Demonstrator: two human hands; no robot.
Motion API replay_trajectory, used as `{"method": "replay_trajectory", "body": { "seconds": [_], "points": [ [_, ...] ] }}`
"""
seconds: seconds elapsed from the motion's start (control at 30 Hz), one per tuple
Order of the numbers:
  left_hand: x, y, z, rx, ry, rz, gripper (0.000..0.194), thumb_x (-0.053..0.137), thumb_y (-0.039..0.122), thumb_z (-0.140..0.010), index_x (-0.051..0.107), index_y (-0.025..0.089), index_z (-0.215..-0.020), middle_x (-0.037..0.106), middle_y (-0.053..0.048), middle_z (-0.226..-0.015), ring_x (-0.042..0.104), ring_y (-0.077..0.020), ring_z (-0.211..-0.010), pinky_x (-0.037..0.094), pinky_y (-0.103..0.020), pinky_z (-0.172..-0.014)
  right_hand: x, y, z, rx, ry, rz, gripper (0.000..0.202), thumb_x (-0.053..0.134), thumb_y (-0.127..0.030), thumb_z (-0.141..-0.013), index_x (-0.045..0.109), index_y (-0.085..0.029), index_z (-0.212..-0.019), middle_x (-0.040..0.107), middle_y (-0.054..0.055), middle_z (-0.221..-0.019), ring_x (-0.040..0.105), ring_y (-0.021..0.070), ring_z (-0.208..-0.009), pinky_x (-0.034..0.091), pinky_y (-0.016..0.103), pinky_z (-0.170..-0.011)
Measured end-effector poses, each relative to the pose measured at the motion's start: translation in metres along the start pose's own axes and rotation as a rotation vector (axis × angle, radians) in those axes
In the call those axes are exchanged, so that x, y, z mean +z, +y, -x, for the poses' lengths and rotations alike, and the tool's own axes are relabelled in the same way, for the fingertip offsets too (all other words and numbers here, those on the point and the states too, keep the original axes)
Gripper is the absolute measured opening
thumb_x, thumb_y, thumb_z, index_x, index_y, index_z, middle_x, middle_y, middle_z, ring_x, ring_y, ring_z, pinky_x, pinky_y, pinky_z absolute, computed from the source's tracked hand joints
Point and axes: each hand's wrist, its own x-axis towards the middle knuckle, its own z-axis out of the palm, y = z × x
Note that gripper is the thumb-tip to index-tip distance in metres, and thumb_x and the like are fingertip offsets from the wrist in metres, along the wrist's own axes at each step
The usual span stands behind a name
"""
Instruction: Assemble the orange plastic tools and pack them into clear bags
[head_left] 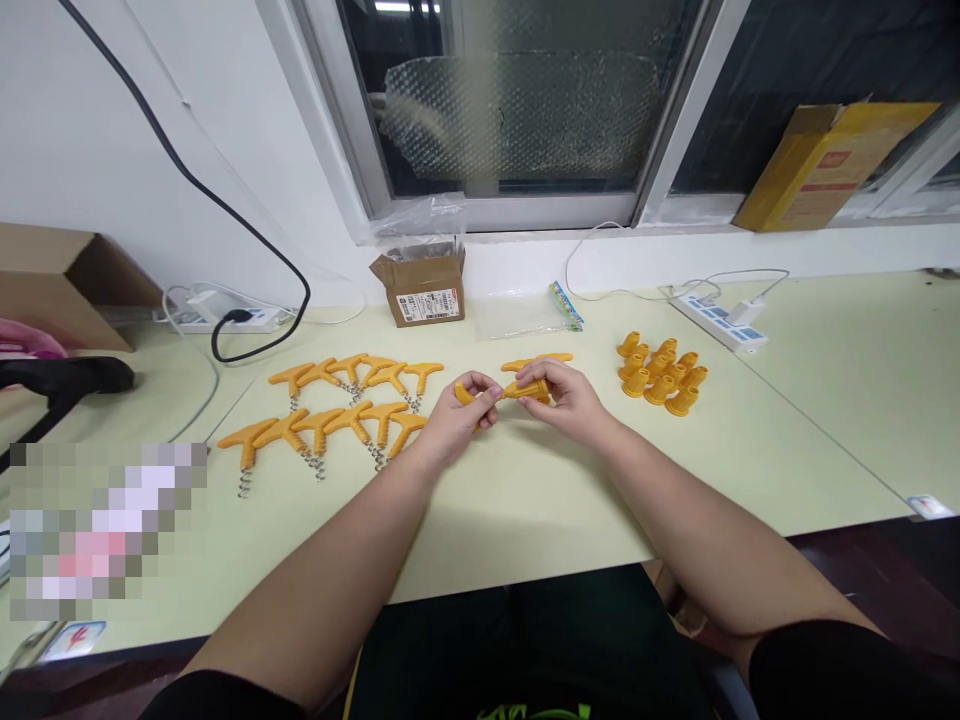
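My left hand (470, 408) is closed round the yellow T-handle of a corkscrew (466, 394), whose metal screw cannot be seen. Fingers of my right hand (564, 397) grip a yellow cone-shaped sleeve (525, 390), its narrow end meeting the corkscrew between both hands. Just behind them lies a yellow piece with a long bar shape (553, 358), partly hidden by the hands. Two rows of yellow T-handled corkscrews (349, 422) with bare spiral screws lie left of my left hand. To the right, several yellow cone sleeves (660, 378) stand grouped together.
Against the wall are an open cardboard box (426, 290) and a clear plastic bag (525, 312). Power strips (724, 318) with cords sit on both sides of the pale table (525, 520). A black cable (187, 175) hangs at left, above another carton (45, 270).
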Motion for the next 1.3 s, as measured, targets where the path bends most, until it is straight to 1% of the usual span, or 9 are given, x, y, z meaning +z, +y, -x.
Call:
{"method": "replay_trajectory", "body": {
  "seconds": [0.13,0.3,0.5,0.6,0.7,0.77,1.07,1.2,1.3],
  "points": [
    [-0.004,0.004,0.002,0.030,-0.013,-0.127,0.038,0.092,0.041,-0.068,0.070,0.019,-0.090,0.066,0.001,-0.073,0.052,-0.0082,-0.055,0.038,-0.024,-0.054,-0.002,0.000,0.000,0.118,-0.050,-0.150,0.020,0.076,-0.035,-0.086,0.068,-0.023,-0.100,0.071,0.007,-0.105,0.069,0.0235,-0.099,0.056,0.041,-0.088],
    [-0.003,0.010,0.005,0.127,-0.009,-0.330,0.032,0.092,0.037,-0.067,0.073,0.019,-0.085,0.070,-0.002,-0.076,0.061,-0.0159,-0.071,0.045,-0.028,-0.067,-0.002,-0.002,-0.002,0.393,-0.112,-0.305,0.033,0.079,-0.049,-0.082,0.064,-0.022,-0.092,0.068,0.001,-0.077,0.066,0.0169,-0.062,0.059,0.035,-0.062],
    [0.002,0.015,0.013,0.294,-0.080,-0.446,0.020,0.088,0.032,-0.073,0.077,0.020,-0.083,0.074,-0.007,-0.091,0.065,-0.0194,-0.083,0.048,-0.031,-0.076,0.001,-0.006,-0.002,0.668,-0.220,-0.280,0.040,0.059,-0.064,-0.092,0.054,-0.024,-0.087,0.059,-0.004,-0.057,0.052,0.0120,-0.040,0.040,0.023,-0.035],
    [0.002,0.015,0.012,0.236,-0.069,-0.338,0.022,0.090,0.031,-0.071,0.076,0.018,-0.081,0.075,-0.009,-0.095,0.067,-0.0212,-0.089,0.050,-0.033,-0.083,-0.004,-0.008,-0.001,0.557,-0.219,-0.280,0.033,0.061,-0.057,-0.093,0.055,-0.025,-0.097,0.066,-0.001,-0.076,0.060,0.0138,-0.053,0.045,0.024,-0.041],
    [-0.001,0.012,0.008,0.181,0.003,-0.227,0.028,0.094,0.031,-0.066,0.071,0.017,-0.075,0.076,-0.010,-0.093,0.069,-0.0217,-0.090,0.051,-0.035,-0.086,-0.012,-0.007,-0.001,0.357,-0.203,-0.259,0.034,0.075,-0.043,-0.086,0.056,-0.026,-0.109,0.067,0.004,-0.109,0.068,0.0161,-0.081,0.057,0.029,-0.062],
    [-0.004,0.010,0.004,0.176,0.038,-0.207,0.032,0.095,0.032,-0.063,0.068,0.017,-0.072,0.075,-0.008,-0.091,0.068,-0.0209,-0.088,0.052,-0.034,-0.084,-0.016,-0.003,-0.002,0.305,-0.193,-0.241,0.036,0.079,-0.038,-0.082,0.058,-0.025,-0.109,0.066,0.003,-0.107,0.067,0.0160,-0.085,0.058,0.031,-0.071],
    [-0.009,0.009,0.004,0.219,0.019,-0.399,0.034,0.094,0.035,-0.063,0.066,0.019,-0.072,0.066,-0.001,-0.075,0.058,-0.0151,-0.071,0.045,-0.028,-0.068,-0.010,-0.005,-0.005,0.804,-0.233,-0.501,0.046,0.066,-0.067,-0.088,0.057,-0.022,-0.083,0.065,-0.001,-0.057,0.058,0.0122,-0.043,0.046,0.023,-0.041],
    [-0.010,0.008,0.002,0.175,0.014,-0.335,0.038,0.094,0.035,-0.063,0.061,0.019,-0.074,0.064,0.000,-0.073,0.056,-0.0141,-0.068,0.044,-0.027,-0.066,-0.012,-0.016,-0.006,0.717,-0.243,-0.639,0.044,0.075,-0.060,-0.083,0.057,-0.024,-0.101,0.075,0.004,-0.083,0.070,0.0167,-0.060,0.057,0.029,-0.054],
    [-0.011,0.007,-0.001,0.200,0.004,-0.251,0.045,0.095,0.029,-0.063,0.062,0.021,-0.092,0.068,-0.003,-0.092,0.063,-0.0172,-0.085,0.048,-0.029,-0.078,-0.013,-0.016,-0.005,0.612,-0.268,-0.637,0.042,0.075,-0.055,-0.085,0.054,-0.025,-0.107,0.074,0.003,-0.088,0.069,0.0175,-0.066,0.058,0.034,-0.063]
  ]
}}
